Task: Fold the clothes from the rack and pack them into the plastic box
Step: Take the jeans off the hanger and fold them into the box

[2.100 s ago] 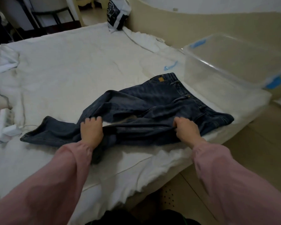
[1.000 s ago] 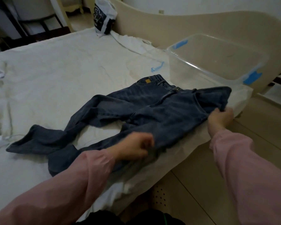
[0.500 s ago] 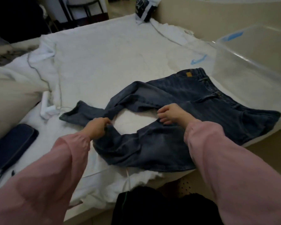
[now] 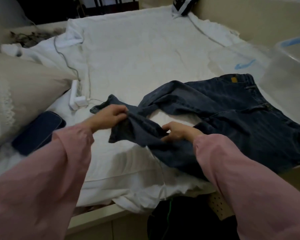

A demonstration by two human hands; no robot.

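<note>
Dark blue jeans lie spread on the white bed sheet, waistband with a tan patch toward the far right. My left hand grips the near trouser leg close to its hem and lifts it slightly off the sheet. My right hand pinches the same leg a little further along, toward the seat. The other leg stretches away to the left behind my left hand. The clear plastic box with blue clips stands at the right edge, only partly in frame.
A beige pillow fills the left side, with a dark blue flat case below it. A white power strip and grey cables lie on the sheet. A black and white bag sits at the far corner.
Both hands have shifted along the near trouser leg toward its hem and gathered it up. The view has swung left, pushing the box to the frame's edge.
</note>
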